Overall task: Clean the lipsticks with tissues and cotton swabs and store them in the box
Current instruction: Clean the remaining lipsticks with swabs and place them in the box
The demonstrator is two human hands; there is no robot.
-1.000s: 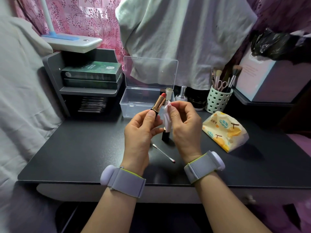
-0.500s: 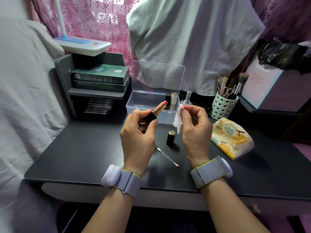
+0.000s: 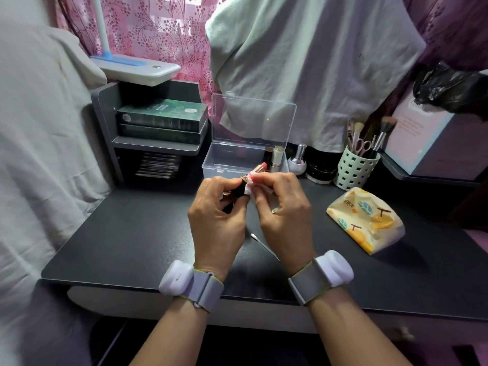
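My left hand [image 3: 215,215] grips the dark base of an uncapped lipstick [image 3: 260,167] with a gold collar and a pink-red tip pointing up and right. My right hand [image 3: 284,207] pinches a small white tissue [image 3: 249,188] against the lipstick's collar. Behind both hands stands the clear plastic box [image 3: 219,158] with its lid raised. Two capped lipsticks [image 3: 276,157] stand upright at the box's right end. A cotton swab [image 3: 260,241] lies on the black desk between my wrists. The lipstick's cap is hidden behind my right hand.
A patterned tissue pack [image 3: 365,219] lies on the desk to the right. A green holder [image 3: 355,167] with brushes and scissors, a small bottle [image 3: 298,159] and a dark jar [image 3: 320,171] line the back. A grey shelf [image 3: 155,146] with green boxes stands at the left.
My right hand has brought the tissue back against the lipstick after holding it apart. Both hands have closed together, and my right hand now covers the cap on the desk.
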